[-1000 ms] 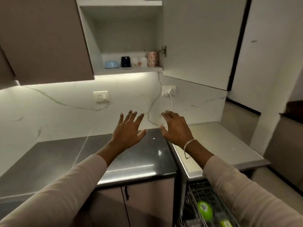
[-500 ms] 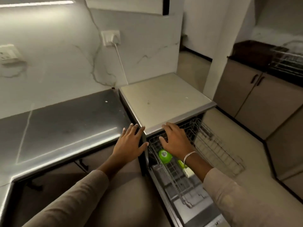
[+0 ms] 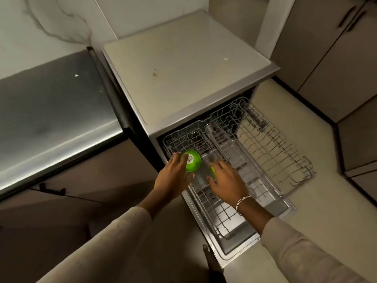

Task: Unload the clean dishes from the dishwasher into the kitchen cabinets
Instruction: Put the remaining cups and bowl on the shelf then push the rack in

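The upturned bright green round bowl [image 3: 192, 163], white label on its base, sits at the far left corner of the pulled-out grey wire dishwasher rack [image 3: 206, 201]. The left hand [image 3: 173, 177], fingers straight and spread, lies against the bowl's left side. The right hand [image 3: 227, 181], fingers loosely extended, partly covers a second small green item [image 3: 212, 170] just right of the bowl.

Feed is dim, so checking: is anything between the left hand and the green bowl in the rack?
Nothing visible. The left hand touches the green bowl in the rack; the right hand is beside the bowl, not between.
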